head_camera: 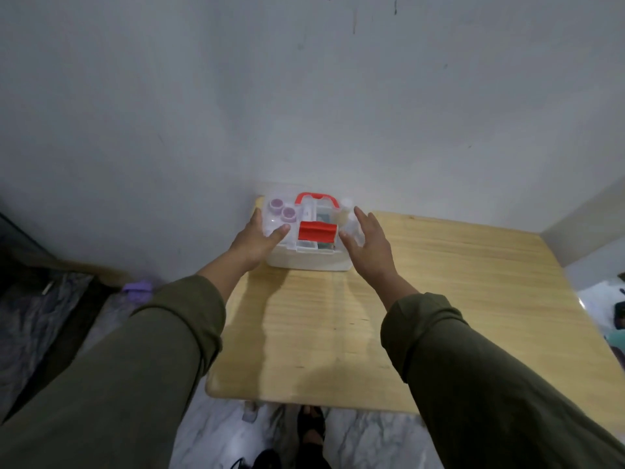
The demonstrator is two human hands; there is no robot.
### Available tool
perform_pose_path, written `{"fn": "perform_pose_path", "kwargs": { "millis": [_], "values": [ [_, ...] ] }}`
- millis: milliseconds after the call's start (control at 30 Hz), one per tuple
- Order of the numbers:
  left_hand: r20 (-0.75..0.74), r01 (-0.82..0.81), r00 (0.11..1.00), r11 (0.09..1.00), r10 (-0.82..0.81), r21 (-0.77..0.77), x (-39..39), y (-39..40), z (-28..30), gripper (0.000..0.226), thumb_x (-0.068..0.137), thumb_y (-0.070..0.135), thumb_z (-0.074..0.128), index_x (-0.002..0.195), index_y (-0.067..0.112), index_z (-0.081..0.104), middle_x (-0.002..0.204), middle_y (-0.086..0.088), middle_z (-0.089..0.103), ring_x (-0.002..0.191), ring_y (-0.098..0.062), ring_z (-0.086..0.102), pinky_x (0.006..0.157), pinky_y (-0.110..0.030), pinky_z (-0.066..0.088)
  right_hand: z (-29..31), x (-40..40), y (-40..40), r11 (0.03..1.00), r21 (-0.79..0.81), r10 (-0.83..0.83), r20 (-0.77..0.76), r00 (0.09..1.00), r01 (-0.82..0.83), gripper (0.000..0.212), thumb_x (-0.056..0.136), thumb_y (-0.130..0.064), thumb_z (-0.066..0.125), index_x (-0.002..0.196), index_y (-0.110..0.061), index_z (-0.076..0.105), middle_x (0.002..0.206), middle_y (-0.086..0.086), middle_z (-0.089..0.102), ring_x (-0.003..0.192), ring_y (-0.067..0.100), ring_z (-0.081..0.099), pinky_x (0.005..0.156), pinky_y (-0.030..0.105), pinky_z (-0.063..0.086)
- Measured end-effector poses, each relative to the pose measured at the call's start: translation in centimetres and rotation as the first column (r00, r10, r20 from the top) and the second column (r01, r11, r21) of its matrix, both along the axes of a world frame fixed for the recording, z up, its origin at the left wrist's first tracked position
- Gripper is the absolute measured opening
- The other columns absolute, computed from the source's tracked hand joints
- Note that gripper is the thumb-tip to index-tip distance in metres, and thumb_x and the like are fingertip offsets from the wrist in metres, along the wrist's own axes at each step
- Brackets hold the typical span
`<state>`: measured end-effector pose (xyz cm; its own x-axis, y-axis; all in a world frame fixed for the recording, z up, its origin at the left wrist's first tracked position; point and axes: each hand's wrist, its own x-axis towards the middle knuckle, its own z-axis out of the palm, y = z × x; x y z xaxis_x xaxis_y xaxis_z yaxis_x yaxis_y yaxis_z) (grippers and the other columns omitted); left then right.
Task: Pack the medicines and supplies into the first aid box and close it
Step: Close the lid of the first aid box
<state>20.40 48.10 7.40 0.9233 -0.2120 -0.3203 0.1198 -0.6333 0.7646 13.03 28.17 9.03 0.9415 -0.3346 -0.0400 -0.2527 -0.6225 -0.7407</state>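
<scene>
A clear plastic first aid box (306, 260) with a red latch (317, 232) and a red handle (317, 199) sits at the far left corner of the wooden table (439, 299), its lid down. Through the lid I see two purple-capped jars (282, 209), a clear bottle (345, 211) and small dark packets. My left hand (260, 236) rests against the box's left side, thumb on the lid. My right hand (368, 240) is beside the right end with fingers spread, holding nothing; whether it touches the box is unclear.
A grey wall stands right behind the box. The table's left edge runs next to dark bedding and a purple object (137, 286) on the floor. Marble floor and my sandalled feet (311, 431) show below the near edge.
</scene>
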Motion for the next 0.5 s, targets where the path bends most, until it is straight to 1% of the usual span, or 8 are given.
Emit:
{"fn": "perform_pose_path", "kwargs": {
  "millis": [100, 133, 200, 267, 333, 400, 500],
  "values": [
    [0.018, 0.02, 1.0, 0.999, -0.021, 0.026, 0.0, 0.4, -0.8, 0.079, 0.088, 0.058, 0.047, 0.15, 0.024, 0.012, 0.154, -0.005, 0.032, 0.136, -0.032, 0.038, 0.108, -0.046, 0.037, -0.3, -0.4, 0.1, 1.0, -0.029, 0.004, -0.026, 1.0, -0.005, 0.057, 0.096, -0.037, 0.047, 0.147, -0.025, 0.024, 0.159, 0.007, 0.015, 0.146, 0.025, 0.013, 0.116, 0.041, 0.019],
    [0.04, 0.014, 0.999, 1.0, -0.015, 0.028, -0.2, 0.2, -0.9, 0.077, 0.089, 0.055, 0.048, 0.15, 0.023, 0.013, 0.153, -0.005, 0.034, 0.135, -0.031, 0.04, 0.107, -0.045, 0.038, -0.4, -0.5, 0.2, 0.999, -0.049, 0.007, -0.032, 0.999, -0.009, 0.056, 0.096, -0.038, 0.047, 0.146, -0.025, 0.025, 0.159, 0.007, 0.014, 0.146, 0.026, 0.014, 0.115, 0.041, 0.02],
    [0.13, -0.007, 0.992, 1.0, 0.005, 0.014, -0.4, -0.1, -1.0, 0.072, 0.091, 0.047, 0.051, 0.149, 0.023, 0.016, 0.152, -0.004, 0.035, 0.134, -0.029, 0.041, 0.104, -0.043, 0.04, -0.6, -0.6, 0.5, 0.995, -0.096, 0.009, -0.036, 0.999, -0.012, 0.052, 0.095, -0.039, 0.047, 0.144, -0.027, 0.031, 0.158, 0.006, 0.014, 0.145, 0.026, 0.018, 0.114, 0.04, 0.025],
    [0.25, 0.004, 0.968, 1.0, -0.011, 0.03, -0.8, -0.3, -0.8, 0.068, 0.092, 0.04, 0.053, 0.148, 0.029, 0.016, 0.155, -0.003, 0.027, 0.137, -0.027, 0.036, 0.105, -0.043, 0.039, -0.8, -0.5, 0.8, 0.992, -0.122, -0.018, -0.013, 1.0, 0.016, 0.046, 0.096, -0.042, 0.045, 0.139, -0.03, 0.039, 0.157, 0.005, 0.017, 0.143, 0.026, 0.022, 0.112, 0.041, 0.028],
    [0.336, 0.055, 0.936, 0.988, -0.101, 0.143, -1.0, -0.3, -0.8, 0.064, 0.093, 0.037, 0.052, 0.147, 0.037, 0.017, 0.159, 0.0, 0.012, 0.142, -0.027, 0.028, 0.109, -0.046, 0.035, -0.8, -0.3, 1.1, 0.993, -0.11, -0.042, 0.024, 0.999, 0.045, 0.041, 0.095, -0.047, 0.041, 0.134, -0.033, 0.047, 0.156, 0.004, 0.019, 0.144, 0.026, 0.021, 0.115, 0.046, 0.028],
    [0.341, 0.112, 0.919, 0.96, -0.199, 0.257, -1.3, -0.2, -0.7, 0.063, 0.094, 0.036, 0.05, 0.147, 0.04, 0.017, 0.161, 0.002, 0.002, 0.145, -0.026, 0.02, 0.111, -0.047, 0.032, -0.7, 0.0, 1.4, 0.994, -0.096, -0.042, 0.026, 0.999, 0.045, 0.04, 0.095, -0.048, 0.041, 0.13, -0.033, 0.051, 0.156, 0.004, 0.02, 0.144, 0.026, 0.021, 0.114, 0.051, 0.028],
    [0.332, 0.125, 0.912, 0.933, -0.242, 0.337, -1.6, -0.1, -0.6, 0.064, 0.095, 0.037, 0.048, 0.148, 0.042, 0.012, 0.161, 0.002, -0.001, 0.146, -0.025, 0.017, 0.109, -0.045, 0.033, -0.4, 0.3, 1.7, 0.992, -0.116, -0.041, 0.017, 0.999, 0.043, 0.042, 0.089, -0.05, 0.052, 0.125, -0.029, 0.055, 0.154, 0.005, 0.024, 0.141, 0.027, 0.026, 0.112, 0.051, 0.031]
  ]
}}
